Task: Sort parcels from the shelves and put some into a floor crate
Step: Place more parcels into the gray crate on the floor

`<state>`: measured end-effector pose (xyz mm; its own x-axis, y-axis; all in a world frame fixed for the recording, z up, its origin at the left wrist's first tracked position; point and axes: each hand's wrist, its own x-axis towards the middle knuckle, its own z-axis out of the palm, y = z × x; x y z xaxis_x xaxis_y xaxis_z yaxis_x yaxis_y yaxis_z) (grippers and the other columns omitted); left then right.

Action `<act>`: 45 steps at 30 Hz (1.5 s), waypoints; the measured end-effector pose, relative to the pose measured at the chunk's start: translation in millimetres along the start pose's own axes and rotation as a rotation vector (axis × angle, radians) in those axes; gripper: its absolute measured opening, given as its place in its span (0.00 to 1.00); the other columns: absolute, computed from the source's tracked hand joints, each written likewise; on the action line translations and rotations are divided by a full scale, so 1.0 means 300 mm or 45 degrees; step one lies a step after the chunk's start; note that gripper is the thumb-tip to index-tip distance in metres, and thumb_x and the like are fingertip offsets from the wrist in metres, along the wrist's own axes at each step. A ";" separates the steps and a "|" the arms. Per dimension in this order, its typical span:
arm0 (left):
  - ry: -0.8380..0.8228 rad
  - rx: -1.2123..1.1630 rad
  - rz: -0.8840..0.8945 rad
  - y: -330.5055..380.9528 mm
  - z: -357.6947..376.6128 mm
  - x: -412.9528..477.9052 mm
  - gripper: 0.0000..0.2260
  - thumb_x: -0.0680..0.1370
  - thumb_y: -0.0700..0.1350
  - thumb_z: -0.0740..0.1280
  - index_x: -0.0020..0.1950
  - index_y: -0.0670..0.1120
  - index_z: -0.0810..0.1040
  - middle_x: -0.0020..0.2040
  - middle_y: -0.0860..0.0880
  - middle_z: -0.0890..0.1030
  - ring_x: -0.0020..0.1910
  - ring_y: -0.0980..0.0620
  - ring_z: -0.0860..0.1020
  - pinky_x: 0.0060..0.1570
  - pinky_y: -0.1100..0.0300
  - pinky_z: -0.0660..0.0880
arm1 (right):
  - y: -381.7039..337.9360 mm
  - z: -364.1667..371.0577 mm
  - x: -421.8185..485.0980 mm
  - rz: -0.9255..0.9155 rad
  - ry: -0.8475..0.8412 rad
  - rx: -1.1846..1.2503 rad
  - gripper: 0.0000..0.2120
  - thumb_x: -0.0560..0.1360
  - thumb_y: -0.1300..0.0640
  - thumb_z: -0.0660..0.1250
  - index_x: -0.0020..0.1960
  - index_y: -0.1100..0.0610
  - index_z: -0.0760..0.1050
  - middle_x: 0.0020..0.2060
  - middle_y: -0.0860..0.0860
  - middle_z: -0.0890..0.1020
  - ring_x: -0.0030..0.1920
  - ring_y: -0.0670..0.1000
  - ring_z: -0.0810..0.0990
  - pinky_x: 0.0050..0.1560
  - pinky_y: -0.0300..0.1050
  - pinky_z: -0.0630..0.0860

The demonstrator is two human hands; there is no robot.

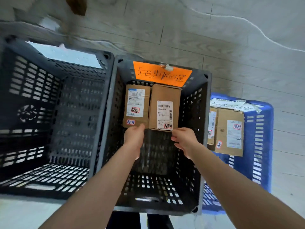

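Just one head-worn camera here, pointed almost straight down into the middle black crate (192, 113) from above its near rim, pretty close in. That crate fills the centre of the shot. Another black crate (49, 90) shows to its left, a blue crate (262, 133) to its right, and pale floor (214, 38) beyond its far rim.
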<state>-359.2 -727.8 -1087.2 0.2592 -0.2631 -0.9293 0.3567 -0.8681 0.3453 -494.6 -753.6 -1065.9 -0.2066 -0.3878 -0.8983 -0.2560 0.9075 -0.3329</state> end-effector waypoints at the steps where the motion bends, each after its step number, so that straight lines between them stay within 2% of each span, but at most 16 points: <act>1: -0.003 0.016 0.019 0.022 -0.039 -0.069 0.09 0.79 0.47 0.61 0.38 0.49 0.71 0.41 0.51 0.74 0.38 0.57 0.71 0.46 0.59 0.69 | -0.032 0.000 -0.065 -0.025 -0.018 -0.037 0.14 0.78 0.61 0.60 0.62 0.63 0.71 0.47 0.58 0.80 0.52 0.58 0.78 0.62 0.55 0.72; 3: 0.011 0.013 0.050 0.075 -0.124 -0.219 0.08 0.79 0.47 0.61 0.41 0.48 0.71 0.40 0.52 0.74 0.38 0.56 0.71 0.47 0.57 0.68 | -0.111 0.006 -0.210 -0.083 -0.045 -0.074 0.12 0.78 0.62 0.60 0.61 0.62 0.71 0.46 0.55 0.79 0.48 0.53 0.77 0.52 0.51 0.77; 5: 0.010 -0.007 0.095 0.128 -0.218 -0.364 0.05 0.79 0.48 0.61 0.45 0.49 0.71 0.39 0.52 0.74 0.40 0.55 0.72 0.44 0.58 0.69 | -0.201 0.021 -0.358 -0.171 -0.064 -0.093 0.10 0.78 0.63 0.60 0.58 0.62 0.72 0.53 0.59 0.80 0.52 0.56 0.80 0.39 0.41 0.75; 6: 0.003 -0.029 0.129 0.154 -0.264 -0.430 0.04 0.79 0.48 0.61 0.47 0.49 0.71 0.39 0.52 0.74 0.39 0.55 0.72 0.42 0.59 0.68 | -0.246 0.031 -0.428 -0.237 -0.072 -0.107 0.11 0.78 0.63 0.59 0.59 0.63 0.73 0.55 0.60 0.80 0.54 0.57 0.80 0.38 0.40 0.73; 11: -0.054 -0.146 0.289 0.251 -0.368 -0.626 0.04 0.80 0.45 0.60 0.52 0.47 0.72 0.44 0.51 0.75 0.50 0.52 0.72 0.50 0.58 0.67 | -0.356 0.089 -0.649 -0.402 -0.122 -0.132 0.15 0.78 0.63 0.60 0.64 0.64 0.70 0.57 0.59 0.79 0.51 0.52 0.78 0.56 0.49 0.75; 13: -0.088 -0.165 0.308 0.247 -0.349 -0.631 0.09 0.79 0.45 0.60 0.57 0.44 0.74 0.48 0.48 0.76 0.51 0.51 0.72 0.48 0.58 0.67 | -0.334 0.101 -0.635 -0.382 -0.109 -0.088 0.17 0.78 0.63 0.60 0.66 0.64 0.68 0.58 0.59 0.78 0.54 0.53 0.78 0.58 0.49 0.75; 16: -0.099 -0.097 0.308 0.192 -0.300 -0.568 0.14 0.79 0.46 0.60 0.62 0.41 0.74 0.51 0.46 0.78 0.50 0.51 0.73 0.43 0.60 0.69 | -0.250 0.092 -0.545 -0.295 -0.050 -0.058 0.17 0.78 0.63 0.59 0.66 0.64 0.68 0.58 0.62 0.78 0.49 0.52 0.78 0.61 0.54 0.75; 18: -0.073 0.013 0.342 0.148 -0.259 -0.488 0.16 0.79 0.47 0.60 0.65 0.42 0.72 0.56 0.45 0.78 0.50 0.52 0.74 0.46 0.60 0.71 | -0.179 0.069 -0.426 -0.232 -0.005 -0.016 0.15 0.78 0.63 0.58 0.63 0.63 0.71 0.57 0.62 0.78 0.50 0.53 0.79 0.51 0.53 0.80; 20: -0.032 0.127 0.379 0.102 -0.206 -0.381 0.15 0.79 0.47 0.60 0.64 0.43 0.73 0.57 0.45 0.78 0.47 0.52 0.74 0.44 0.60 0.71 | -0.100 0.040 -0.289 -0.181 0.069 0.019 0.12 0.78 0.61 0.59 0.60 0.62 0.72 0.50 0.58 0.81 0.48 0.54 0.80 0.40 0.44 0.78; 22: 0.022 0.232 0.404 0.054 -0.140 -0.251 0.15 0.80 0.46 0.60 0.64 0.43 0.73 0.57 0.47 0.77 0.50 0.51 0.73 0.47 0.60 0.70 | -0.022 0.014 -0.128 -0.171 0.147 -0.007 0.13 0.78 0.60 0.60 0.61 0.63 0.71 0.44 0.55 0.78 0.48 0.55 0.78 0.48 0.49 0.76; 25: 0.065 0.367 0.404 -0.015 -0.033 -0.030 0.15 0.79 0.45 0.61 0.65 0.42 0.73 0.61 0.45 0.76 0.53 0.50 0.73 0.52 0.60 0.70 | 0.071 -0.011 0.116 -0.137 0.201 -0.033 0.25 0.76 0.58 0.64 0.71 0.63 0.63 0.50 0.57 0.73 0.50 0.55 0.72 0.50 0.48 0.70; 28: 0.066 0.478 0.371 -0.069 0.055 0.150 0.15 0.79 0.45 0.61 0.64 0.42 0.73 0.60 0.43 0.77 0.57 0.46 0.75 0.53 0.58 0.71 | 0.124 -0.004 0.309 -0.103 0.182 0.022 0.29 0.76 0.55 0.65 0.73 0.61 0.59 0.62 0.59 0.73 0.54 0.56 0.72 0.47 0.45 0.69; 30: 0.044 0.555 0.380 -0.094 0.090 0.229 0.14 0.79 0.47 0.61 0.62 0.42 0.74 0.59 0.42 0.78 0.57 0.43 0.76 0.55 0.54 0.73 | 0.138 0.014 0.392 -0.087 0.155 0.080 0.31 0.75 0.53 0.66 0.74 0.59 0.58 0.65 0.59 0.72 0.59 0.57 0.73 0.52 0.46 0.71; 33: 0.050 0.583 0.407 -0.124 0.139 0.336 0.14 0.79 0.48 0.61 0.60 0.43 0.76 0.58 0.43 0.79 0.56 0.45 0.77 0.50 0.59 0.72 | 0.162 0.051 0.504 -0.104 0.094 0.105 0.23 0.76 0.53 0.64 0.69 0.58 0.66 0.60 0.56 0.77 0.57 0.57 0.77 0.54 0.47 0.74; 36: 0.103 0.590 0.424 -0.141 0.167 0.379 0.13 0.80 0.46 0.60 0.61 0.44 0.77 0.60 0.45 0.79 0.57 0.46 0.77 0.50 0.61 0.71 | 0.183 0.057 0.538 -0.209 0.201 0.055 0.16 0.77 0.54 0.62 0.63 0.57 0.72 0.55 0.54 0.80 0.55 0.55 0.78 0.57 0.48 0.75; 45: 0.101 0.604 0.347 -0.118 0.165 0.301 0.15 0.80 0.48 0.58 0.65 0.43 0.72 0.63 0.43 0.76 0.61 0.43 0.74 0.56 0.56 0.71 | 0.159 0.067 0.461 -0.247 0.219 -0.022 0.16 0.78 0.57 0.60 0.64 0.57 0.71 0.56 0.53 0.79 0.55 0.55 0.77 0.60 0.52 0.74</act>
<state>-392.9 -741.6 -1190.0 0.3586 -0.4881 -0.7957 -0.1713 -0.8723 0.4579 -516.5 -760.8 -1211.7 -0.3095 -0.5777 -0.7553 -0.3225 0.8110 -0.4881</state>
